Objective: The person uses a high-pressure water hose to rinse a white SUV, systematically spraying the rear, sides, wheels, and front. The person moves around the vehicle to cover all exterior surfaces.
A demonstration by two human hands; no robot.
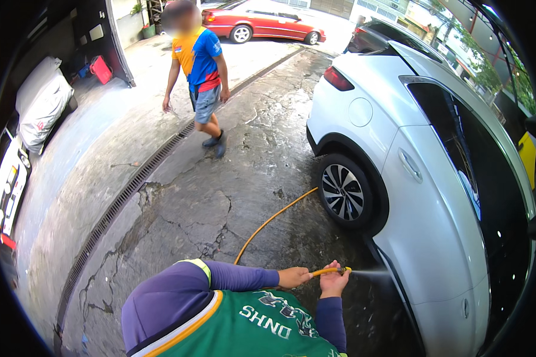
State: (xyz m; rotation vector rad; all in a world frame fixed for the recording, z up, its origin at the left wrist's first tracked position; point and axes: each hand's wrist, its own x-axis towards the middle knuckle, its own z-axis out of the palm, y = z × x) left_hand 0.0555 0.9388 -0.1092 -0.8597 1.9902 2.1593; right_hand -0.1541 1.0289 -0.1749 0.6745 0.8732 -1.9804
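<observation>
My left hand grips a yellow-orange hose a little behind its end. Palm up, my right hand supports the hose end, its thumb by the yellow-tipped nozzle. From the nozzle a thin water spray fans toward the lower side of a white car. The car's rear wheel, with a multi-spoke alloy rim, stands ahead of my hands. More of the same hose curves over the ground from beside that wheel to behind my left arm.
A person in a multicoloured shirt and boots walks on the cracked wet concrete. A drain grate crosses the floor. Beyond are a red car and a dark car. A covered vehicle stands at left.
</observation>
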